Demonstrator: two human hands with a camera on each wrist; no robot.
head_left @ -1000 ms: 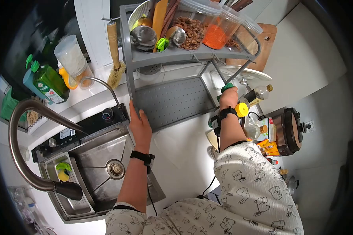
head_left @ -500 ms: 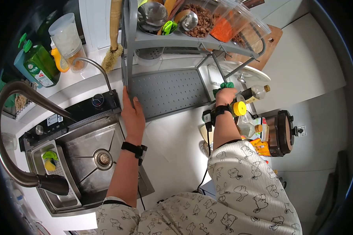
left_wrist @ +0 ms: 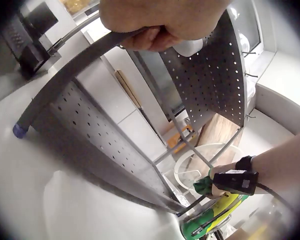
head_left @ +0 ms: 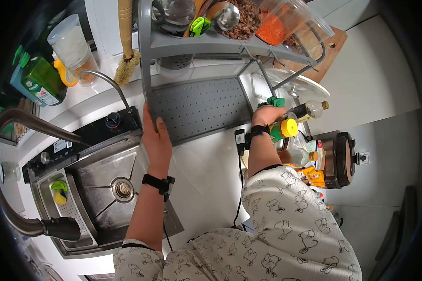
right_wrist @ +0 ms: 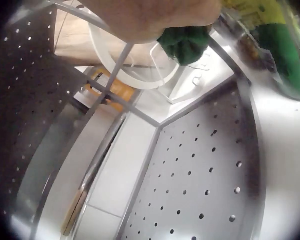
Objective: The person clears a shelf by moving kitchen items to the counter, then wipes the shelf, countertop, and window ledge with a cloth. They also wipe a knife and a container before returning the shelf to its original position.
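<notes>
A grey two-tier rack stands on the counter, its perforated lower shelf [head_left: 201, 105] bare. My left hand [head_left: 155, 143] holds the rack's left side post, thumb toward the shelf; in the left wrist view its fingers curl round a curved grey bar [left_wrist: 72, 70]. At the rack's right front corner, my right hand [head_left: 267, 114] grips a bunched green cloth [head_left: 275, 101] by the side frame. The right wrist view shows that cloth [right_wrist: 184, 44] poking out below the hand, against the frame bars. The upper shelf [head_left: 197, 47] carries ladles, utensils and clear food containers.
Left of the rack is a steel sink [head_left: 112, 187] with a tall faucet [head_left: 37, 124]. A scrub brush [head_left: 126, 61] hangs at the rack's left post. Beside my right forearm stand a yellow-capped bottle [head_left: 286, 129], other bottles and a brown cooker [head_left: 340, 159].
The head view has shifted, so the rack's upper shelf sits higher in frame. My right wrist has turned slightly leftward at the corner. My left hand keeps its place on the post.
</notes>
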